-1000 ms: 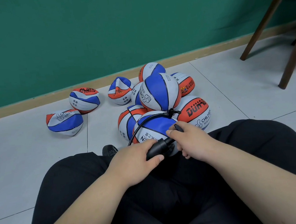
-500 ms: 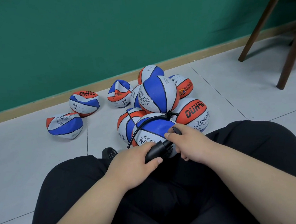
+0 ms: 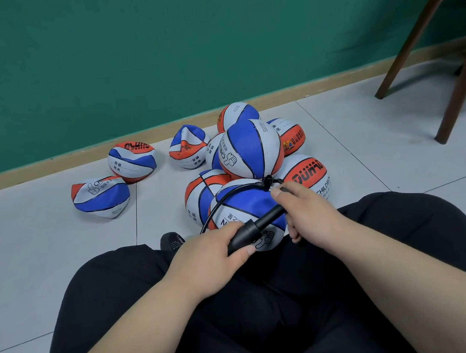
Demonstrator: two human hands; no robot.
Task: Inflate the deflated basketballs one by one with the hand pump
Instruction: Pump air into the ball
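Low in the middle of the frame we see the left hand (image 3: pixel 210 259) wrapped round the thick black barrel of the pump (image 3: pixel 246 233), thumb below and fingers curled over the top, a full firm hold. Just to its right, the right hand (image 3: pixel 308 214) is curled round the handle end of the pump, with the thumb laid along the top; a short dark tip of the handle pokes out past the thumb. Between the two hands a thinner black rod shows, so the pump is partly drawn out. The pump lies slanted across the blue and white ball (image 3: pixel 243 206) that sits against the black trousers (image 3: pixel 280 299) at the centre of the frame. A thin black hose (image 3: pixel 228 195) loops from the left of that ball up over its top to a dark fitting at its far edge; we cannot tell how it joins the ball. Behind it, the pile of balls (image 3: pixel 305 173) fills the middle of the frame, with a round, full-looking ball (image 3: pixel 252 149) perched on top. To the left of the pile, three flat balls (image 3: pixel 100 197) lie apart on the grey tiled floor (image 3: pixel 48 251), near the green wall (image 3: pixel 129 58). Dark wooden chair legs (image 3: pixel 417 30) stand at the upper right, and the toe of a black shoe (image 3: pixel 171 240) peeks out left of the hands.
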